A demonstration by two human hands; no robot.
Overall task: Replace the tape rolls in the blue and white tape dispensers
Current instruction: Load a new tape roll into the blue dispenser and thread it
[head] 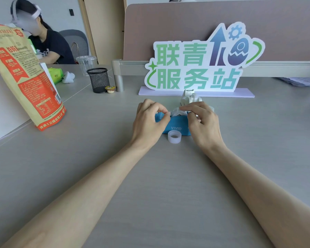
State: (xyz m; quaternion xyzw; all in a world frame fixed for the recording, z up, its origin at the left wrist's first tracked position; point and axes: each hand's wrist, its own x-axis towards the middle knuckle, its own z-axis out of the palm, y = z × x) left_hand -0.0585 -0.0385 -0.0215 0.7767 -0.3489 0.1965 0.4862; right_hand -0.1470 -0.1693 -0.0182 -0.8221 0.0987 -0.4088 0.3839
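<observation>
The blue tape dispenser (175, 126) lies on the grey desk between my hands, its "VIVID" label facing me. A clear tape roll (177, 111) sits in its top, partly hidden by my fingers. My left hand (149, 120) pinches at the dispenser's left end, thumb and forefinger closed together. My right hand (202, 120) rests over the roll and the dispenser's right side. A loose translucent tape roll (174, 136) stands on the desk just in front of the dispenser. The white tape dispenser (189, 97) stands behind, partly hidden by my right hand.
A standing sign (200, 61) with green characters is behind the dispensers. A large paper bag (23, 76) stands at the left. A black mesh pen cup (98, 80), a small cup (110, 89) and a plastic cup (86, 64) are at the back left. Another person sits far left.
</observation>
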